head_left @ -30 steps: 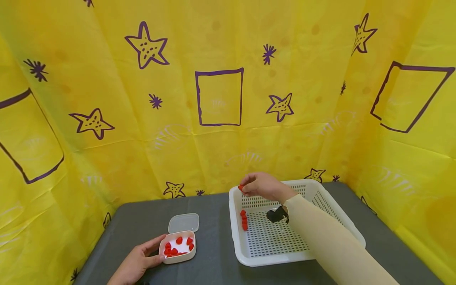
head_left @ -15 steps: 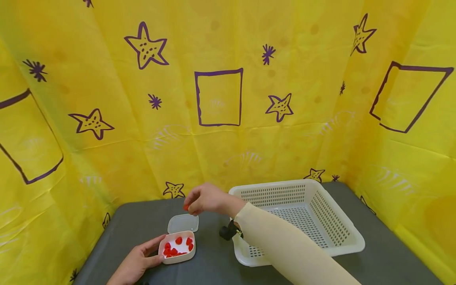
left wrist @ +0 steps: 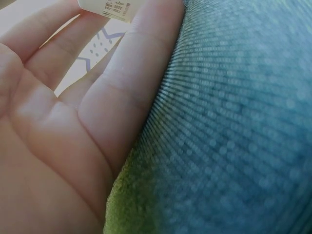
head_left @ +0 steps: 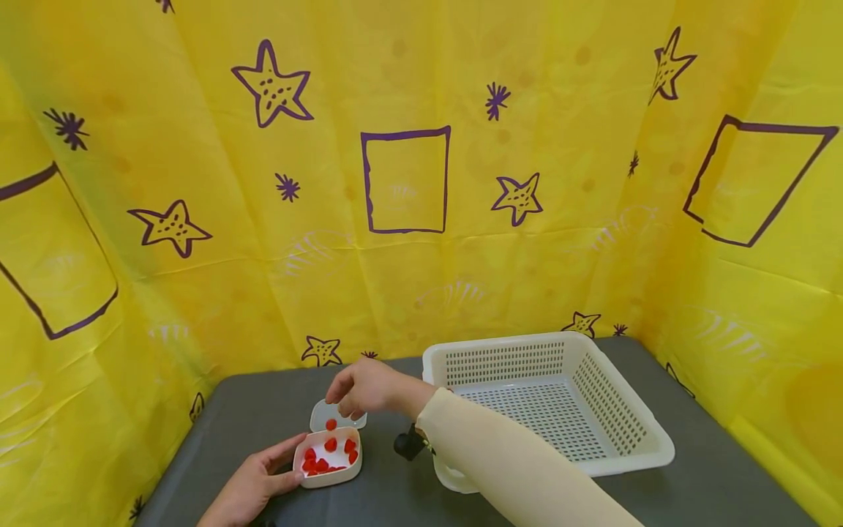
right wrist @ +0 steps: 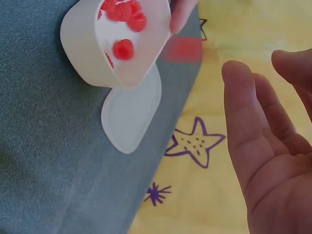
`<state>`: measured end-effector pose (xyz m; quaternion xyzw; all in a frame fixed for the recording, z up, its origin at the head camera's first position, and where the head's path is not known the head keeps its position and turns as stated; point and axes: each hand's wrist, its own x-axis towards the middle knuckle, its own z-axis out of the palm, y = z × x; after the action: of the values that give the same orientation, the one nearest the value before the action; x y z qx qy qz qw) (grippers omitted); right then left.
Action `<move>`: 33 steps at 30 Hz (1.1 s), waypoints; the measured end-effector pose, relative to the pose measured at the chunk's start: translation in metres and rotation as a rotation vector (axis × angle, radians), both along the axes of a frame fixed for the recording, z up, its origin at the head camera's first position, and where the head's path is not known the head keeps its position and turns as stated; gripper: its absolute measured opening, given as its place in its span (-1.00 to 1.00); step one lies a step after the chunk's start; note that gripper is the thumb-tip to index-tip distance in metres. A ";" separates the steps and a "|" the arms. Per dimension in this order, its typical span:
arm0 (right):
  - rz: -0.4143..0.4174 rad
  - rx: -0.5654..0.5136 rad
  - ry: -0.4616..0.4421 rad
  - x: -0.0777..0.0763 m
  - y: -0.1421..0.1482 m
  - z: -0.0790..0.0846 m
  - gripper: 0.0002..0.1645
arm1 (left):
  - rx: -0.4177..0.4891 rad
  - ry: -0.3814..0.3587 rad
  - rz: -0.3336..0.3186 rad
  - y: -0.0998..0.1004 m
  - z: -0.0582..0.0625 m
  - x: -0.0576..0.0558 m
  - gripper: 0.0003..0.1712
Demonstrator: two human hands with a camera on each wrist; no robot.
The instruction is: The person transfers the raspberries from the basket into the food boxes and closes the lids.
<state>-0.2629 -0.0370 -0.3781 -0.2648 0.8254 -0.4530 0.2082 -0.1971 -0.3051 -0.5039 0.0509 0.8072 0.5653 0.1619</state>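
Note:
My left hand [head_left: 259,476] grips the left side of a small cream lunch box [head_left: 332,479], thumb at the near side, fingers behind. In the left wrist view those fingers [left wrist: 122,73] hold a corner of the box [left wrist: 105,7] with printed writing. Several red raspberries [right wrist: 123,49] lie inside the box. My right hand [head_left: 370,388] is just above and behind the box, thumb and fingers apart with nothing between them. Below its fingertips one raspberry [head_left: 331,424] is in mid-air, a red blur in the right wrist view.
The translucent lid [head_left: 323,411] lies flat behind the box. At right stands a white perforated basket [head_left: 632,465]; my right sleeve covers its left part. A grey tabletop [head_left: 388,468] lies under everything, with a yellow patterned curtain [head_left: 402,293] round it.
My right hand has come left from the basket's far left corner, carrying a raspberry, and has let it drop over the box. My left hand stays on the lunch box.

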 end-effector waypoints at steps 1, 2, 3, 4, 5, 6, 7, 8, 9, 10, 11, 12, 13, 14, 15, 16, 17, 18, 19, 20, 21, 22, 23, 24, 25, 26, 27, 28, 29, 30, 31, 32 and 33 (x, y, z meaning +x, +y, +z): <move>-0.003 0.004 0.003 0.000 0.001 0.000 -0.79 | 0.001 0.006 -0.003 0.000 0.000 0.000 -0.18; -0.006 0.003 0.005 0.000 0.002 0.000 -0.79 | 0.003 0.010 -0.007 0.000 0.001 0.001 -0.18; -0.010 0.001 0.009 -0.001 0.004 0.000 -0.78 | 0.004 0.014 -0.010 0.001 0.001 0.001 -0.18; -0.011 -0.003 0.014 -0.001 0.005 0.000 -0.78 | 0.004 0.017 -0.012 0.001 0.001 0.001 -0.19; -0.013 -0.008 0.018 -0.002 0.006 0.001 -0.78 | 0.000 0.016 -0.009 0.001 0.001 0.001 -0.18; -0.015 -0.013 0.024 -0.003 0.008 0.001 -0.78 | -0.002 0.013 -0.005 0.001 0.001 0.001 -0.18; -0.016 -0.020 0.028 -0.005 0.009 0.001 -0.77 | -0.010 0.009 0.001 0.001 0.001 0.001 -0.18; -0.016 -0.029 0.030 -0.006 0.011 0.002 -0.77 | -0.017 0.002 0.007 0.001 0.001 0.001 -0.17; -0.016 -0.037 0.029 -0.007 0.013 0.003 -0.77 | -0.025 -0.007 0.016 0.001 0.001 0.001 -0.16; -0.017 -0.047 0.027 -0.009 0.015 0.004 -0.77 | -0.037 -0.015 0.026 0.001 0.001 0.000 -0.15; -0.017 -0.060 0.023 -0.010 0.018 0.006 -0.78 | -0.046 -0.022 0.035 0.001 0.001 0.000 -0.14; -0.015 -0.080 0.015 -0.013 0.021 0.007 -0.77 | -0.051 -0.026 0.040 0.001 0.000 0.000 -0.13; -0.015 -0.101 0.006 -0.015 0.025 0.008 -0.78 | -0.055 -0.031 0.044 0.001 0.000 -0.001 -0.13; -0.018 -0.122 -0.001 -0.017 0.030 0.010 -0.77 | -0.059 -0.036 0.048 0.001 0.000 -0.001 -0.12; -0.023 -0.150 -0.014 -0.020 0.036 0.012 -0.77 | -0.061 -0.038 0.051 0.002 0.000 -0.001 -0.12; -0.028 -0.177 -0.027 -0.022 0.043 0.014 -0.76 | -0.063 -0.038 0.052 0.002 0.000 -0.001 -0.12; -0.036 -0.207 -0.042 -0.025 0.051 0.016 -0.75 | -0.066 -0.037 0.054 0.002 0.000 -0.001 -0.12; -0.048 -0.237 -0.060 -0.028 0.060 0.019 -0.73 | -0.068 -0.035 0.054 0.002 0.000 -0.002 -0.12; -0.055 -0.263 -0.075 -0.031 0.071 0.020 -0.72 | -0.070 -0.033 0.054 0.002 -0.001 -0.002 -0.13; -0.065 -0.288 -0.093 -0.034 0.082 0.022 -0.70 | -0.075 -0.027 0.053 0.002 -0.001 -0.002 -0.13; -0.073 -0.317 -0.113 -0.037 0.093 0.023 -0.67 | -0.077 -0.025 0.052 0.003 -0.001 -0.002 -0.13; -0.083 -0.339 -0.132 -0.040 0.103 0.024 -0.65 | -0.080 -0.020 0.051 0.003 -0.001 -0.002 -0.14; -0.094 -0.361 -0.147 -0.043 0.114 0.024 -0.63 | -0.085 -0.015 0.049 0.003 -0.001 -0.002 -0.14; -0.101 -0.378 -0.160 -0.045 0.124 0.024 -0.61 | -0.084 -0.015 0.046 0.003 -0.001 -0.002 -0.14; -0.105 -0.394 -0.170 -0.048 0.134 0.023 -0.60 | -0.084 -0.017 0.045 0.003 0.000 -0.001 -0.13; -0.118 -0.403 -0.179 -0.050 0.143 0.023 -0.58 | -0.086 -0.019 0.047 0.003 0.000 -0.001 -0.13; -0.127 -0.413 -0.184 -0.051 0.151 0.022 -0.57 | -0.089 -0.022 0.050 0.004 0.000 -0.001 -0.12; -0.134 -0.415 -0.191 -0.053 0.159 0.020 -0.56 | -0.091 -0.023 0.053 0.004 0.000 -0.001 -0.12; -0.140 -0.417 -0.194 -0.054 0.166 0.018 -0.55 | -0.092 -0.026 0.056 0.004 0.001 -0.001 -0.12; -0.148 -0.415 -0.196 -0.056 0.173 0.015 -0.55 | -0.093 -0.029 0.059 0.004 0.001 -0.001 -0.12; -0.158 -0.409 -0.197 -0.057 0.178 0.011 -0.54 | -0.095 -0.028 0.059 0.004 0.001 -0.001 -0.12; -0.165 -0.399 -0.199 -0.057 0.183 0.007 -0.54 | -0.097 -0.029 0.063 0.004 0.001 -0.001 -0.12; -0.171 -0.374 -0.195 -0.058 0.188 0.002 -0.53 | -0.096 -0.028 0.063 0.004 0.000 -0.001 -0.12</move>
<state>-0.3209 0.1509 -0.3763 -0.1830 0.7225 -0.6376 0.1949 -0.1983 -0.3010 -0.5034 0.0098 0.8323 0.5313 0.1576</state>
